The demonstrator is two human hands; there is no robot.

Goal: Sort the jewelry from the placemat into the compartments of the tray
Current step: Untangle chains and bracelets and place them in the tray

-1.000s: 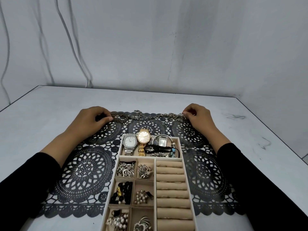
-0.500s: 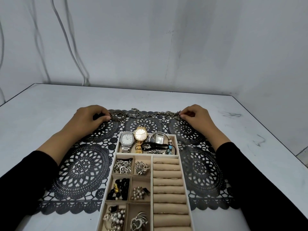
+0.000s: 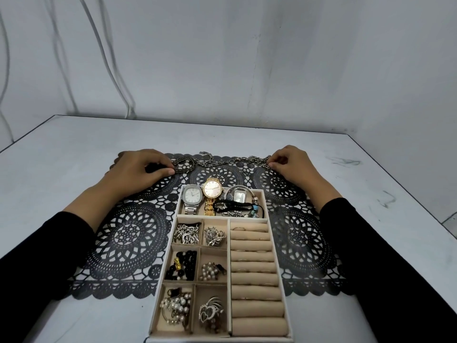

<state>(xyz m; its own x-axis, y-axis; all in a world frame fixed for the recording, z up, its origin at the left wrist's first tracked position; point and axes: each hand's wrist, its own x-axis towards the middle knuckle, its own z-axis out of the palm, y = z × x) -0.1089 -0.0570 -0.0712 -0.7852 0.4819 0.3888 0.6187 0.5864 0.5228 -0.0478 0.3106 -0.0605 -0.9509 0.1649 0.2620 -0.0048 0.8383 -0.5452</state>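
Note:
A long metal chain (image 3: 222, 161) lies stretched along the far edge of the black lace placemat (image 3: 128, 233). My left hand (image 3: 141, 169) pinches its left end and my right hand (image 3: 291, 164) pinches its right end, both resting on the mat. The beige tray (image 3: 272, 240) stands in the middle near me. Its far compartment holds watches (image 3: 212, 191) and bracelets. Small left compartments hold chains, brooches, black beads and pearls; the right side has ring rolls (image 3: 254, 280).
The grey table (image 3: 61, 149) runs to a wall behind; its right edge falls off at the far right. Cables (image 3: 108, 60) hang down the wall at the back left. My black sleeves (image 3: 37, 258) frame both sides of the tray.
Both hands keep their pinch on the chain's ends. The view has tilted up a little, so hands, mat and tray sit lower in the picture.

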